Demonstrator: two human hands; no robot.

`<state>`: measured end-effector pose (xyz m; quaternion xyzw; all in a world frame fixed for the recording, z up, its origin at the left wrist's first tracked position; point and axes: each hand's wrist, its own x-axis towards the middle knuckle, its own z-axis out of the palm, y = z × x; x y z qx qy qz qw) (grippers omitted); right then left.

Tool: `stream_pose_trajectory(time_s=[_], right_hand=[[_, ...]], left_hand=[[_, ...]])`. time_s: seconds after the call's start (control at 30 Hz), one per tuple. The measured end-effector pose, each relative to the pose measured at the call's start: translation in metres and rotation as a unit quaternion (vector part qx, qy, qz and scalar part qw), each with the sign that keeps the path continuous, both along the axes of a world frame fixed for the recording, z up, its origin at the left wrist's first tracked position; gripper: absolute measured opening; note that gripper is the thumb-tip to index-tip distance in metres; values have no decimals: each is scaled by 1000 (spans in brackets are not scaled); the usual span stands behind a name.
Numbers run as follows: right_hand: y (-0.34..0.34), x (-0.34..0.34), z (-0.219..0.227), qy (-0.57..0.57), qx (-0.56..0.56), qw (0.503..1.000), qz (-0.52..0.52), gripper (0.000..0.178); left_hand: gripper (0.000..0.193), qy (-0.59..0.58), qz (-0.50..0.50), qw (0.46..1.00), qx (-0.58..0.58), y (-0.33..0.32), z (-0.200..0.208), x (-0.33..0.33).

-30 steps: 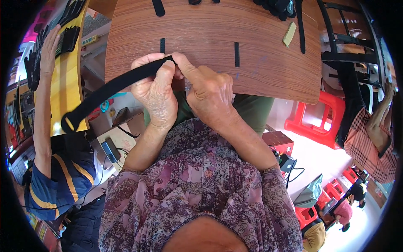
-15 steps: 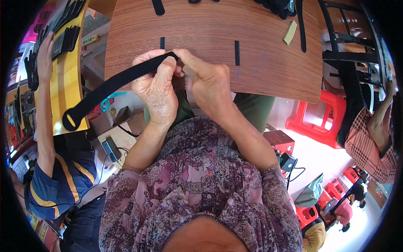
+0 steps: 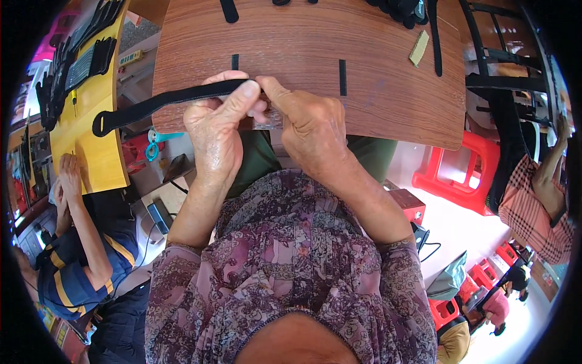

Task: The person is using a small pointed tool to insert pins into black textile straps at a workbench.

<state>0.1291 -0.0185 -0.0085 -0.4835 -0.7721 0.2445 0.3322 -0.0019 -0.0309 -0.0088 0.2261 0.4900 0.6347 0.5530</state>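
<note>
A long black strap (image 3: pixel 157 104) stretches leftward from my hands over the near left edge of the wooden table. Its free end is rounded, with an oblong slot in it. My left hand (image 3: pixel 218 124) pinches the other end, thumb on top and fingers beneath. My right hand (image 3: pixel 315 121) is closed beside it, with the index fingertip at that same strap end; its thumb is hidden. Two short dark strips (image 3: pixel 343 77) lie on the tabletop beyond my hands, one near each hand.
The brown table (image 3: pixel 291 36) holds a yellowish block (image 3: pixel 419 48), another black strap (image 3: pixel 435 42) and a dark pile (image 3: pixel 400 9) at its far right. At left, a co-worker's hands (image 3: pixel 70 179) are by a yellow table (image 3: pixel 97 145) with black straps. A red stool (image 3: pixel 454 176) stands right.
The strap's slotted end has swung up, and the strap now lies flatter. My right hand has shifted slightly right. The co-worker's hand at left has come back from the black straps.
</note>
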Motion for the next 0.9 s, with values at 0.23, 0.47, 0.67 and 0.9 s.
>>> stream_pose_trajectory(time_s=[0.23, 0.47, 0.67, 0.9], right_hand=[[-4, 1, 5, 53, -45, 997, 42, 33], [-6, 0, 3, 111, -79, 989, 63, 26], [-7, -6, 5, -21, -21, 998, 50, 12], [-10, -13, 1, -68, 31, 997, 18, 21]], left_hand=[[34, 54, -20, 996, 61, -8, -5, -2], [41, 95, -19, 991, 87, -14, -2, -2], [26, 35, -17, 996, 75, -13, -10, -3], [21, 8, 6, 999, 40, -10, -7, -3]])
